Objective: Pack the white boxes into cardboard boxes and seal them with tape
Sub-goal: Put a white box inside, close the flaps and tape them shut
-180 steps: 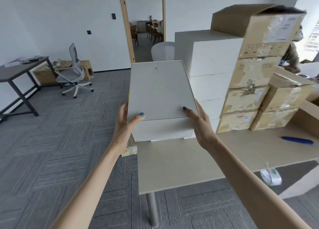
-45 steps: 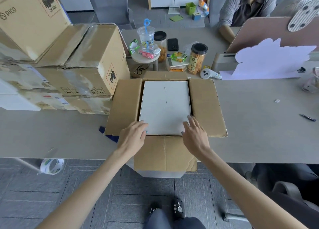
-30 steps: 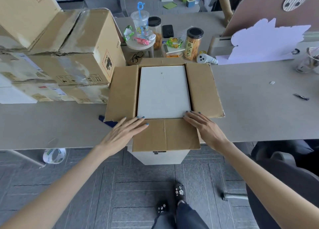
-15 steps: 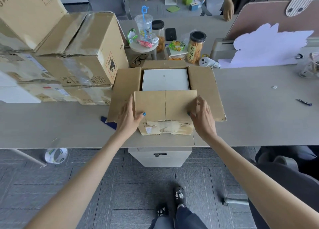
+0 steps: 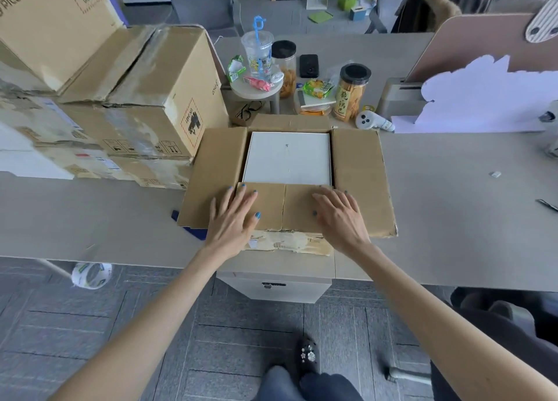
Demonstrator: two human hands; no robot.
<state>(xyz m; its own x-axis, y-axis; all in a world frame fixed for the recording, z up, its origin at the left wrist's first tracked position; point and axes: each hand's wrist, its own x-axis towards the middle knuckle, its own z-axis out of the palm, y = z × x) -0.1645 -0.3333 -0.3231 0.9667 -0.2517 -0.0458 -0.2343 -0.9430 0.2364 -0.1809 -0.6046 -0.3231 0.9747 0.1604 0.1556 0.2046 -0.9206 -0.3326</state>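
A white box [image 5: 287, 157] lies inside an open cardboard box [image 5: 357, 171] at the table's near edge. The near flap [image 5: 283, 206] is folded down over the white box's near part. My left hand [image 5: 234, 219] presses flat on the flap's left half, fingers spread. My right hand [image 5: 339, 216] presses flat on its right half. The side flaps and the far flap lie spread outward. A roll of tape [image 5: 90, 275] hangs below the table edge at the left.
Stacked cardboard boxes [image 5: 145, 92] stand at the left, touching the open box's left flap. Jars, a cup and snacks [image 5: 302, 77] crowd the far side. A blue pen [image 5: 188, 227] lies under the left flap. A person [image 5: 447, 5] stands at the back right.
Over six seconds I carried the white box from a stack and set it into the cardboard box. In the last half second the near flap came down flat, my hands now pressing on it.
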